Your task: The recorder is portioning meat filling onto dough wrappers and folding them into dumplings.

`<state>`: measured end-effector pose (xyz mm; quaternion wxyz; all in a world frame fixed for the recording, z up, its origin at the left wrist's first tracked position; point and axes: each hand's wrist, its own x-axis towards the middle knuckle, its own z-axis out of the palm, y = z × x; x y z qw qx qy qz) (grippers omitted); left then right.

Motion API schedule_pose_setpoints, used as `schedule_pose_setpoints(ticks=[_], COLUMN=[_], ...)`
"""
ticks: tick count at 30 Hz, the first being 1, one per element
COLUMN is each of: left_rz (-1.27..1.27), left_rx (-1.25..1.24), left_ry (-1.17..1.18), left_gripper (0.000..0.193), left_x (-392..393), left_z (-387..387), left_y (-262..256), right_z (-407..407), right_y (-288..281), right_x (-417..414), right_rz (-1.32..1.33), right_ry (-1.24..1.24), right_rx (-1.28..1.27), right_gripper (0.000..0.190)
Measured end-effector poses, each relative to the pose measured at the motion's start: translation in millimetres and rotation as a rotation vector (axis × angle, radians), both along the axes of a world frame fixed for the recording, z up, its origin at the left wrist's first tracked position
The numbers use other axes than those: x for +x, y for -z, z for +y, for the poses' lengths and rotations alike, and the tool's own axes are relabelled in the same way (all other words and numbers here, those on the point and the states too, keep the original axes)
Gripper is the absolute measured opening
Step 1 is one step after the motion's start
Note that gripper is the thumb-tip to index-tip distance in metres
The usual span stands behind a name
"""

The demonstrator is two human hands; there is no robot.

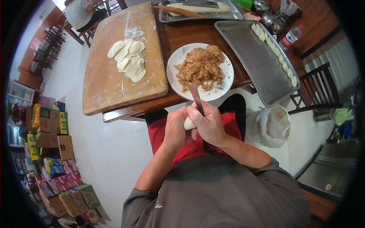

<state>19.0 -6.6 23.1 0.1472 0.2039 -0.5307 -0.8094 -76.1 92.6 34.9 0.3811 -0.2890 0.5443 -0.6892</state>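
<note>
Both hands meet over my lap around a pale dough dumpling (pixel 189 124). My left hand (pixel 176 126) closes on its left side, and my right hand (pixel 209 122) presses its right side while also holding a flat metal spatula (pixel 195 97) that points up towards the plate. Just beyond lies a white plate (pixel 174 65) with a heap of brown minced filling (pixel 201 64). Round dough wrappers (pixel 128 59) overlap on a floured wooden board (pixel 99 82) at the left. A row of folded dumplings (pixel 275 51) runs along the far right side of a metal tray (pixel 245 51).
Behind the plate, another metal tray (pixel 182 19) holds dough and a wooden rolling pin (pixel 178 11). A plastic bottle (pixel 291 37) stands beside the right tray. A lined bin (pixel 256 128) is on the floor at right, near a dark chair (pixel 316 88). A person (pixel 79 14) sits at the far left.
</note>
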Motion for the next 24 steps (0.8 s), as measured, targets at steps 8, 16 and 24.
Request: schedule_pose_setpoints(ticks=[8,16,24], left_rz=[0.021,-0.060,-0.063], left_rx=[0.072,0.322,-0.116], left_ry=[0.090,0.327,0.195], left_gripper=[0.065,0.099,0.075], left_x=[-2,1,-2], left_z=[-6,-22,-15], left_y=[0,-11,21], right_z=[8,19,28], right_y=[-7,-16,1], right_x=[-7,-14,-11], right_rz=[-0.060,-0.045,-0.603], right_ry=[0.002,-0.073,-0.038], right_rx=[-0.001,0.092,0.070], right_gripper=[0.029,0.039,0.031])
